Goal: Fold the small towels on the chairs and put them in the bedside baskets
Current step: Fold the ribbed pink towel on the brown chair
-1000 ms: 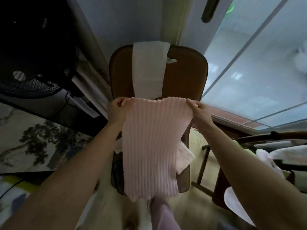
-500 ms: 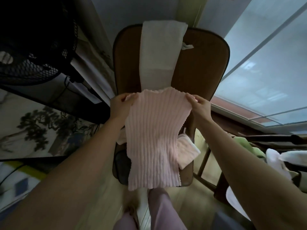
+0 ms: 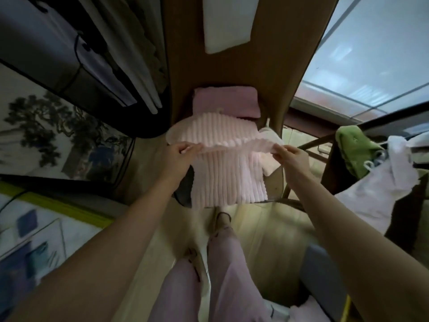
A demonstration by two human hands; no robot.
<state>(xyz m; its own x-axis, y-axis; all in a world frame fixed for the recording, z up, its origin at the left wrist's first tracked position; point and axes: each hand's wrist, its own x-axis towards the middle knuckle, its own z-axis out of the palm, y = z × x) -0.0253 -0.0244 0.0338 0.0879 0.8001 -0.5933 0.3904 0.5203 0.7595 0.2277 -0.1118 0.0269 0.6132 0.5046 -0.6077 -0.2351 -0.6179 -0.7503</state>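
Observation:
A pale pink ribbed towel [image 3: 228,177] lies across the seat of a brown chair [image 3: 274,75]. My left hand [image 3: 178,156] pinches its left corner. At the other side my right hand [image 3: 290,156] pinches its right corner. Between them the held edge curls over the lower part of the towel. Under it lie a folded pink towel [image 3: 225,103] at the back of the seat and a white cloth [image 3: 270,156] at the right. A white towel [image 3: 228,22] hangs over the chair back.
A second dark chair at the right carries a green cloth [image 3: 355,149] and a white garment [image 3: 385,196]. A black fan stand and cables [image 3: 79,73] stand at the left. A window [image 3: 376,54] is at the right. My legs [image 3: 220,275] stand before the chair.
Both hands came down with the pink towel from in front of the chair back onto the seat. The view tilted downward and closer to the chair.

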